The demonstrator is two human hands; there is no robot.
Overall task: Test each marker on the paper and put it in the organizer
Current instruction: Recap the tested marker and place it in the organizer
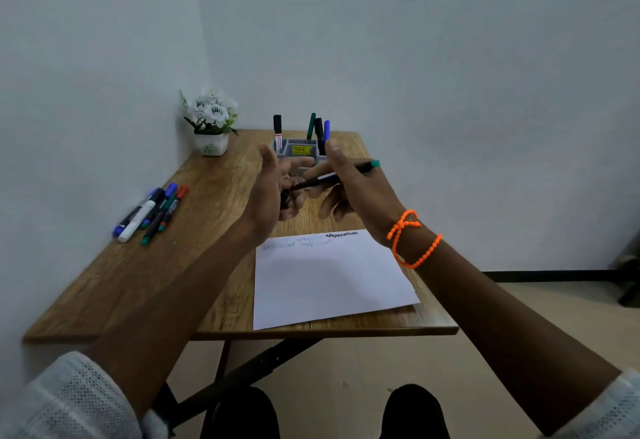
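My right hand (349,189) grips a thin black marker with a teal end (360,168), held level above the table. Its front end reaches into my left hand (273,189), whose fingers curl around that tip; a cap there is hard to make out. Both hands hover just in front of the grey organizer (300,151), which holds several upright markers, among them a black-capped white one (277,130), a green one (311,127) and a blue one (327,130). A white paper (329,283) with several zigzag scribbles along its top lies below my hands. Several loose markers (152,212) lie at the table's left.
A white pot of white flowers (211,120) stands in the far left corner of the wooden table (138,276). Walls close in at the left and back. An orange bead bracelet circles my right wrist. My knees show under the table's near edge.
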